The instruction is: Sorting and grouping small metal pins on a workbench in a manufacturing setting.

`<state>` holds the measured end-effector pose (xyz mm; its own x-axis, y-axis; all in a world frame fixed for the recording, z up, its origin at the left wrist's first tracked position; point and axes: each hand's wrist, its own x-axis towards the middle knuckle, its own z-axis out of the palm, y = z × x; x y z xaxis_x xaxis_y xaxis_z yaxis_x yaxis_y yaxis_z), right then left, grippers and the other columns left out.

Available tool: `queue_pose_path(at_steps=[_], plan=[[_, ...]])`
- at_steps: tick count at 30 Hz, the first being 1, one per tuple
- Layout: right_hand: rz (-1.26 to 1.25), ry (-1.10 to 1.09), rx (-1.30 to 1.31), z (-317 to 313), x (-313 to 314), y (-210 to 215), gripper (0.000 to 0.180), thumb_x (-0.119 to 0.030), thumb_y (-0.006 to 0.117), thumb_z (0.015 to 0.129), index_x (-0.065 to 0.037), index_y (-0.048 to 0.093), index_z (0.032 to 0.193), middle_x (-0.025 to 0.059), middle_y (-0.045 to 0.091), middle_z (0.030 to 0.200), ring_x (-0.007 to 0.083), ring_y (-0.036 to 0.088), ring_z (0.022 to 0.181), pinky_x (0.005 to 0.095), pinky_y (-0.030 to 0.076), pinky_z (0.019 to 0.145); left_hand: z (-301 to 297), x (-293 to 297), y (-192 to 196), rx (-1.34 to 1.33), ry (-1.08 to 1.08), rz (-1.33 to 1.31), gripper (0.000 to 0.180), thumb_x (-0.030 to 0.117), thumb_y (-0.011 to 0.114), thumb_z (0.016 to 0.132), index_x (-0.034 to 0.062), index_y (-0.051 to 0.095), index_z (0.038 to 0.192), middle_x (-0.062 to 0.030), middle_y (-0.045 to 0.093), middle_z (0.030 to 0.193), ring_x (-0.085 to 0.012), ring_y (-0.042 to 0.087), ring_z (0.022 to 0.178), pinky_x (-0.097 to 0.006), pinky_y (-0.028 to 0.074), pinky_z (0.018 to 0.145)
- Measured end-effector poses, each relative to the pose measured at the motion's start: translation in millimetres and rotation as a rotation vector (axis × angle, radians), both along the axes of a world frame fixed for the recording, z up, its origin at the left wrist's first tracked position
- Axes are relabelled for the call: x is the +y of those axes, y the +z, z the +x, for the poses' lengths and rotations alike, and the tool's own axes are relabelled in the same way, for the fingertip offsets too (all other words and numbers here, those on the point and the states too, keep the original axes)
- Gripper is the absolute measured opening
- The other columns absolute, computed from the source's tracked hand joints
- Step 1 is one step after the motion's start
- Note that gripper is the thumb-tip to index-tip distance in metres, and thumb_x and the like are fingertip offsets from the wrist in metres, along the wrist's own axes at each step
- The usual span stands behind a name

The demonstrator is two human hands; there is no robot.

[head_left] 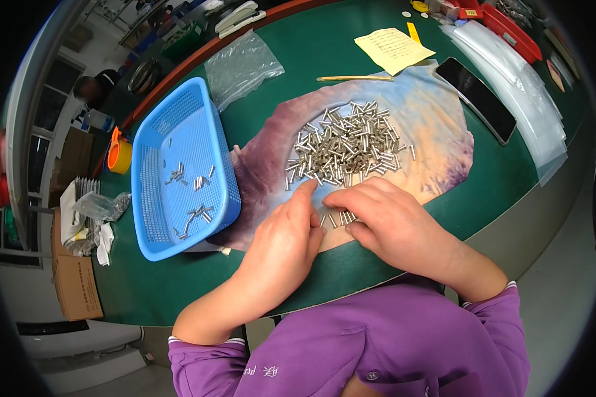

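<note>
A heap of small silver headed metal pins, like rivets (347, 142), lies on a tie-dyed cloth (261, 155) in front of me. My left hand (285, 231) rests at the heap's near edge, index finger stretched toward it and thumb apart. Just across from it, my right hand (394, 221) is curved, with its index finger and thumb spread around a short row of loose rivets (341, 218) on the cloth. No rivet is visibly gripped by either hand; the undersides of the fingers are hidden. To the left, a blue plastic basket (232, 198) holds several scattered rivets.
A phone (480, 99) and clear plastic sleeves (510, 86) lie at the right. Beyond the cloth are a pencil-like stick (354, 78), a yellow note (394, 49) and a clear bag (245, 66). Red trays (510, 30) stand far right; an orange cup (119, 155) is left of the basket.
</note>
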<state>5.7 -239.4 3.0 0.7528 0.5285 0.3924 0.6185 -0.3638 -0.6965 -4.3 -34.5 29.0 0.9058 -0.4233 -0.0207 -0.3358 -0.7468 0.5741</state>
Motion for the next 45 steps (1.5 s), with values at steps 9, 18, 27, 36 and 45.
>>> queue_pose_path(at_steps=[9, 18, 27, 36, 45], plan=[[0.008, -0.085, 0.077, -6.5, -7.4, 4.0, 0.046, 0.003, 0.065, 0.075, -0.003, 0.055, 0.120, 0.0147, 0.061, 0.105, 0.0348, 0.058, 0.096, 0.0431, 0.048, 0.084, 0.0, -8.4, -4.8, 0.001, -0.063, -0.090, 0.067, -0.003, 0.072, 0.080, 0.0011, 0.040, 0.139, -0.0083, 0.060, 0.091, -0.0213, 0.062, 0.081, -0.033, 0.054, 0.074], [-0.060, -0.236, -0.005, -2.4, -23.7, 7.8, 0.043, 0.011, 0.057, 0.079, -0.003, 0.060, 0.120, 0.0116, 0.065, 0.097, 0.0299, 0.061, 0.093, 0.0389, 0.050, 0.082, 2.0, -12.5, -6.9, -0.021, -0.140, -0.129, 0.071, -0.004, 0.072, 0.079, 0.0018, 0.039, 0.143, -0.0085, 0.062, 0.099, -0.0209, 0.060, 0.083, -0.033, 0.053, 0.077], [-0.075, -0.214, -0.041, -0.2, -24.1, 5.8, 0.042, 0.008, 0.054, 0.082, -0.002, 0.059, 0.122, 0.0149, 0.065, 0.106, 0.0334, 0.059, 0.095, 0.0422, 0.049, 0.083, -0.4, -9.1, 5.5, 0.061, -0.043, -0.186, 0.071, -0.002, 0.067, 0.081, -0.0007, 0.035, 0.144, -0.0116, 0.061, 0.099, -0.0259, 0.061, 0.083, -0.038, 0.050, 0.076], [-0.076, -0.173, -0.015, -4.7, -20.9, 8.0, 0.042, 0.008, 0.055, 0.081, -0.001, 0.059, 0.122, 0.0147, 0.065, 0.102, 0.0330, 0.059, 0.094, 0.0422, 0.049, 0.082, 3.2, 1.0, 10.6, -0.031, -0.008, -0.100, 0.071, -0.005, 0.070, 0.080, 0.0026, 0.037, 0.143, -0.0067, 0.060, 0.093, -0.0183, 0.059, 0.080, -0.030, 0.050, 0.072], [-0.065, -0.144, 0.001, -11.3, -13.2, 8.9, 0.045, 0.011, 0.057, 0.078, -0.003, 0.060, 0.120, 0.0108, 0.065, 0.096, 0.0300, 0.060, 0.090, 0.0395, 0.049, 0.080, 3.2, 4.8, 12.7, -0.014, -0.018, -0.057, 0.072, -0.002, 0.070, 0.080, 0.0025, 0.037, 0.143, -0.0074, 0.061, 0.096, -0.0206, 0.060, 0.083, -0.033, 0.051, 0.077]])
